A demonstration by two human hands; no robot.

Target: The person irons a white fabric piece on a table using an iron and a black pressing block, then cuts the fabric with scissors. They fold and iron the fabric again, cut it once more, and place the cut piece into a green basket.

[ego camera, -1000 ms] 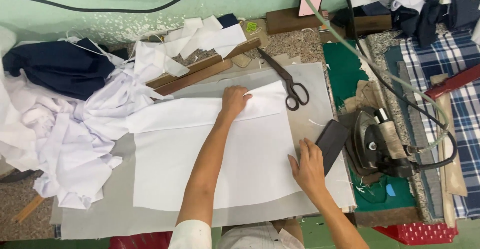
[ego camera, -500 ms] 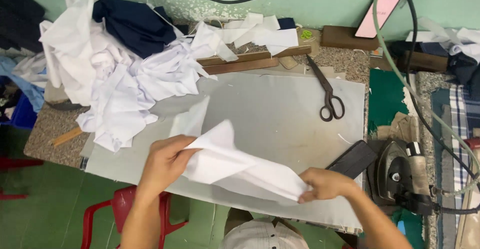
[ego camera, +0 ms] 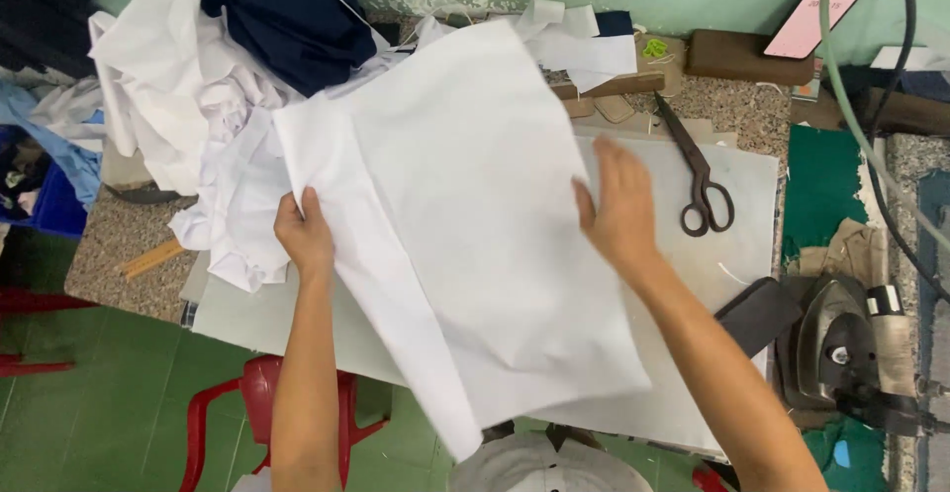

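Spreading wide between both hands, a white sheet of cloth [ego camera: 475,235] is now seen opened out and lifted over the grey pressing board [ego camera: 752,170], where half a second ago it was held crumpled and folded low at the near edge, and a second ago it lay flat on the board. The near corner of the cloth is seen hanging down past the board's front edge, above a red plastic chair [ego camera: 252,403]. The left hand [ego camera: 305,235] is closed on the cloth's left edge, the fingers curled round a folded strip of it; the right hand [ego camera: 618,205] is laid against the right edge with the fingers nearly straight and together, and whether the thumb pinches the cloth behind cannot be told. The change is judged to be a turning-over or shaking-out of the piece, so that it is being handled in the air and not pressed. Just beyond the right hand a pair of scissors [ego camera: 698,170] is found lying on the board, and an iron [ego camera: 841,344] is set off to the right. Further back, a heap of white garments [ego camera: 178,106] and a dark blue garment [ego camera: 287,17] are piled against the wall
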